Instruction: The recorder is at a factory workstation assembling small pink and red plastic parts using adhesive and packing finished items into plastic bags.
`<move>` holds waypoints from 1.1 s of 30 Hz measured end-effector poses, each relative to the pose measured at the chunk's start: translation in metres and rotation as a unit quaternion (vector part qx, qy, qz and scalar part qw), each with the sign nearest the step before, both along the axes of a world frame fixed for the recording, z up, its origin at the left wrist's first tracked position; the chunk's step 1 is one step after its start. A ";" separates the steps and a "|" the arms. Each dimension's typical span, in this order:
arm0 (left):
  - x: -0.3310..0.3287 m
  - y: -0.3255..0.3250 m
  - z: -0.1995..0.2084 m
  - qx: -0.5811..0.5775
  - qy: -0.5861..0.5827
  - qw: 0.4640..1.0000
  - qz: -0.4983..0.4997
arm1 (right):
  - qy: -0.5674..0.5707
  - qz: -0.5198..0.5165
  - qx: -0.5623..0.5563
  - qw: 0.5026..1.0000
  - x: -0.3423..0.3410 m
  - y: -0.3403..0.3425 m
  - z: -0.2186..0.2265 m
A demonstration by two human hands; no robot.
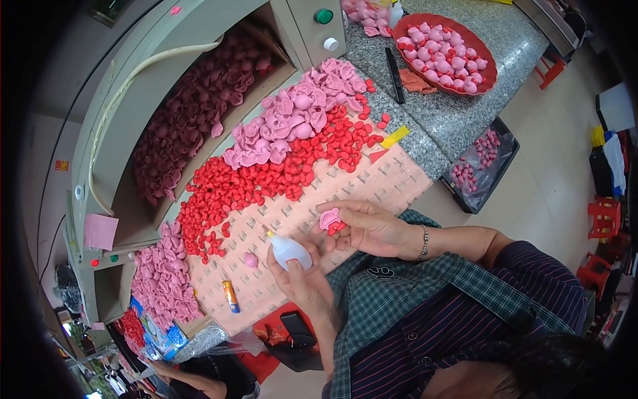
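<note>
My left hand (302, 282) is closed round a white squeeze bottle (290, 254) with a narrow yellowish tip, which points up and away to the left. In my right hand (375, 229) a small pink moulded shell piece (329, 219) is pinched between thumb and fingers, its hollow side showing. Small red pieces (337, 227) sit just below it at the fingertips; whether they are joined to it I cannot tell. Left of the bottle, a rounded pink piece (250, 260) lies on the pale pink mat (266, 229). A small orange and blue tube (230, 296) rests nearer the mat's front edge.
Heaps of red pieces (252, 179) and pink shells (302, 106) line the mat's far side, before a grey machine (123, 133) filled with more shells. A red bowl (490, 58) of pink balls stands at the far right. A co-worker's arm (189, 379) shows lower left.
</note>
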State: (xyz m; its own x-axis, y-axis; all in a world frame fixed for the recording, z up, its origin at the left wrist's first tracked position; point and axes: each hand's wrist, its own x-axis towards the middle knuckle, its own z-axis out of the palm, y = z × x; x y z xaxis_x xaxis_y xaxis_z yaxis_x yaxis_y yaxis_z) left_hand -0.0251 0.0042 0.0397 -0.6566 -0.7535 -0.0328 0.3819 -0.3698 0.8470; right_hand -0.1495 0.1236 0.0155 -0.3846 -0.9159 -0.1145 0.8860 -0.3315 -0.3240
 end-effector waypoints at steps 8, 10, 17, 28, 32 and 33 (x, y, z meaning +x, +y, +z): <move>0.001 -0.001 0.002 0.284 0.088 0.955 0.015 | -0.007 0.013 -0.007 1.000 0.001 -0.003 0.005; 0.004 -0.004 -0.004 0.237 0.086 0.967 0.029 | -0.008 0.008 -0.015 1.000 0.003 -0.004 0.006; 0.001 -0.002 0.006 0.168 0.136 0.975 0.045 | 0.005 0.007 0.003 1.000 0.008 -0.007 -0.001; 0.002 0.010 0.016 -0.037 -0.022 0.994 0.098 | 0.028 0.012 0.001 1.000 0.012 -0.009 0.005; 0.000 0.013 0.018 -0.081 -0.039 0.989 0.120 | 0.021 0.012 0.000 1.000 0.012 -0.010 0.005; -0.002 0.013 0.019 -0.099 -0.046 0.986 0.125 | 0.024 0.013 0.000 1.000 0.012 -0.009 0.003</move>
State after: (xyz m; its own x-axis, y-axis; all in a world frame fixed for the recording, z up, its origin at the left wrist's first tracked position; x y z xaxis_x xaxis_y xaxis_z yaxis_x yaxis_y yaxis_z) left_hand -0.0269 0.0173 0.0591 -0.4503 -0.8892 0.0810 0.3579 -0.0967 0.9287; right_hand -0.1372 0.1143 0.0188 -0.3659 -0.9257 -0.0959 0.8777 -0.3090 -0.3662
